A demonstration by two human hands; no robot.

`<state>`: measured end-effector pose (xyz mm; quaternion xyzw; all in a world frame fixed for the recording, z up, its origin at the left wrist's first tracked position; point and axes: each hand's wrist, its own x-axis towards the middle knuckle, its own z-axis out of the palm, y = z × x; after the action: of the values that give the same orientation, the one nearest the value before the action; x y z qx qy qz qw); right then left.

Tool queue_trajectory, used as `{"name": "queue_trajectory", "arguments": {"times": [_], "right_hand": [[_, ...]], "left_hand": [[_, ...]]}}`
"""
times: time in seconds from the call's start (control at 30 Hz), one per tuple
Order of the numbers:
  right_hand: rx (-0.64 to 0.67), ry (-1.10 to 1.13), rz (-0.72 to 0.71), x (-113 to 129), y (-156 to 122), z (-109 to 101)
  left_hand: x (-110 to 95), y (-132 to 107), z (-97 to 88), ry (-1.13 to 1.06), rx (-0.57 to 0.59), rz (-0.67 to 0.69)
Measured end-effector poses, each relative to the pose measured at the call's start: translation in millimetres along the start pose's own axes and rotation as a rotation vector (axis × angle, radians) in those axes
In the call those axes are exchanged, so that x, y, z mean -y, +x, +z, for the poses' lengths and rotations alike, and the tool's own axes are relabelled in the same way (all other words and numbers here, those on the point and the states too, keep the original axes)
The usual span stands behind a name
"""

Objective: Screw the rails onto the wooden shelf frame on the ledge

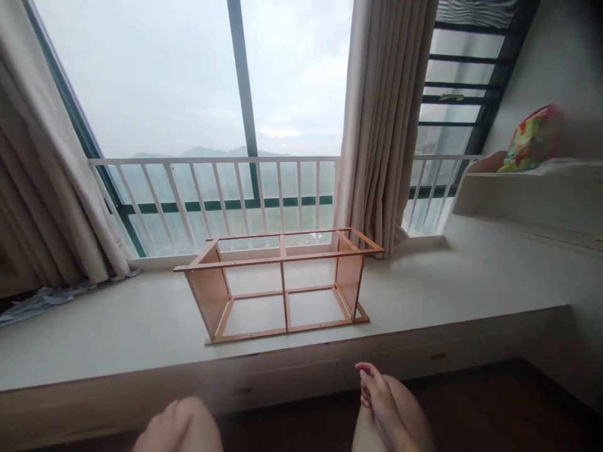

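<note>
My left hand (162,430) lies over my left knee at the bottom edge, partly cut off by the frame, its fingers resting flat with nothing visible in them. On my right knee rests my right hand (379,398), turned on its side. Its fingers are loosely bent and a little apart, and no object shows in it. Beyond both hands, a brown wooden rack frame (285,295) lies on its side on the white window ledge (117,329). It has a solid panel at each end and a crossbar in the middle. Neither hand touches it.
Beige curtains (381,119) hang at both sides of the window, behind a white railing (211,161). Drawer fronts (292,380) run below the ledge. At the right, a colourful bag (530,141) sits on a white shelf (527,194). Grey cloth (44,301) lies at the far left.
</note>
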<state>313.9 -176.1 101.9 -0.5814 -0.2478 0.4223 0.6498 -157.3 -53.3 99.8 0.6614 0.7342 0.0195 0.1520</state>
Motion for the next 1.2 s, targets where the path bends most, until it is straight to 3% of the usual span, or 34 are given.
{"name": "queue_trajectory", "arguments": {"times": [0.13,0.23,0.4,0.5,0.7,0.87,1.0,1.2], "right_hand": [[-0.037,-0.026,-0.038,26.9,15.4,-8.2],[-0.091,-0.091,-0.115,48.0,47.3,-12.9],[-0.321,-0.342,-0.226,63.0,106.9,-17.3],[-0.394,-0.550,-0.260,55.9,140.7,-13.9],[-0.479,-0.749,-0.267,34.9,196.0,-1.1],[-0.447,-0.925,-0.198,31.1,221.9,-0.3],[-0.503,-1.015,-0.180,33.6,232.6,-17.2],[-0.646,-1.042,-0.114,40.6,238.6,-51.6]], "left_hand": [[4.8,-3.8,-39.1,-0.145,-0.041,-0.055],[-4.9,12.5,-56.7,-0.289,-0.200,-0.013],[-36.8,68.9,-51.0,-0.531,-0.568,0.094],[-56.7,104.2,-41.0,-0.629,-0.658,0.171],[-84.6,145.7,-37.9,-0.698,-0.540,0.085],[-94.3,159.7,-34.5,-0.742,-0.592,0.020],[-104.5,159.5,-27.9,-0.720,-0.565,0.021],[-122.5,147.2,-22.5,-0.711,-0.428,0.184]]}}
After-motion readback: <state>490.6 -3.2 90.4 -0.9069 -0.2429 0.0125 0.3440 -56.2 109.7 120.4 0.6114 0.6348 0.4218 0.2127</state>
